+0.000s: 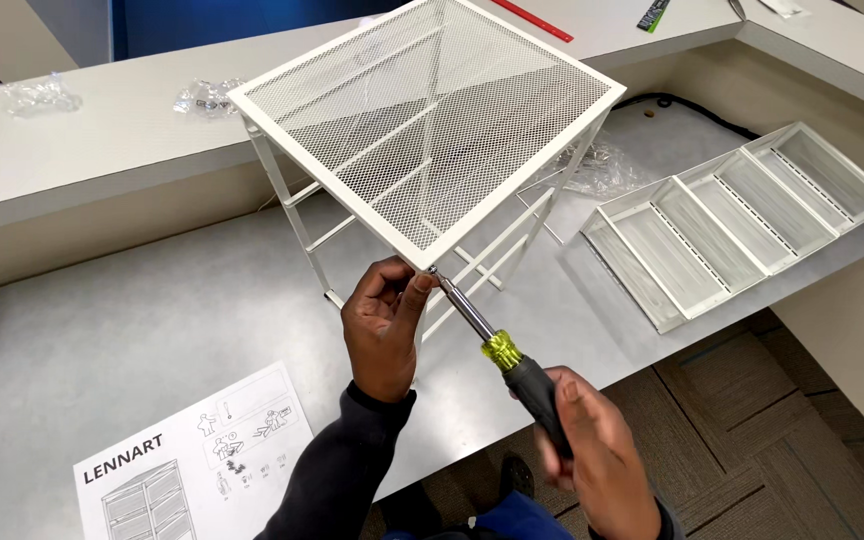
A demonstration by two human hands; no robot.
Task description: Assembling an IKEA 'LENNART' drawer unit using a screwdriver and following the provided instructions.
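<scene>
White matt metal mesh frame, shiny steel screwdriver shaft, smooth grey table

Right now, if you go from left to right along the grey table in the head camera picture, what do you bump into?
Instruction sheet → left hand → screwdriver → row of white mesh drawers.

Bare grey desk left of white mesh frame — open, mesh trays crowd the right.
</scene>
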